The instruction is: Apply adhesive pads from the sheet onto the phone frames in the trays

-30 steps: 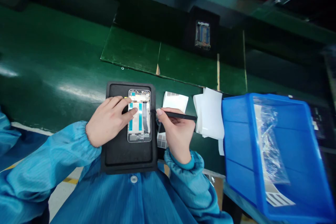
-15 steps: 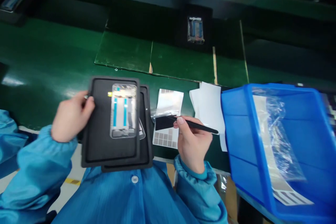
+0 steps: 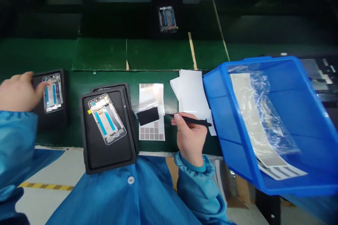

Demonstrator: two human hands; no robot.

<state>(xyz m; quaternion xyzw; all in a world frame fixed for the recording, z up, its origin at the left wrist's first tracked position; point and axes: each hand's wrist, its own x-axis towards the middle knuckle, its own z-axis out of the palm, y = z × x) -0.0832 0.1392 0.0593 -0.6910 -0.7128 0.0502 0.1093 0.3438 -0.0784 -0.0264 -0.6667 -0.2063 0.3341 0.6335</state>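
Observation:
My left hand [image 3: 21,91] is at the far left, closed at a black tray [image 3: 39,123]; its thumb reaches over the upper corner of an open phone body [image 3: 53,93] lying there. The fingers partly hide that tray. My right hand [image 3: 191,135] holds black tweezers [image 3: 196,121], their tips pointing left beside a black rectangular sheet [image 3: 148,116]. Under this sheet and a clear film [image 3: 146,105] lies a white label sheet [image 3: 151,136] with grey squares. In front of me, a tilted phone body [image 3: 107,119] rests in the upper of two stacked black trays [image 3: 108,158].
White papers [image 3: 194,91] lie right of the label sheet. A blue bin [image 3: 224,112] at the right holds strips [image 3: 246,105] and clear plastic [image 3: 277,123]. Across the bench, another phone body [image 3: 167,19] sits on a dark tray; more are at upper left.
My left hand has let go of the front tray and moved left to another tray, which has come into view. The front phone body now lies slanted. The tweezers' tips are off the black sheet.

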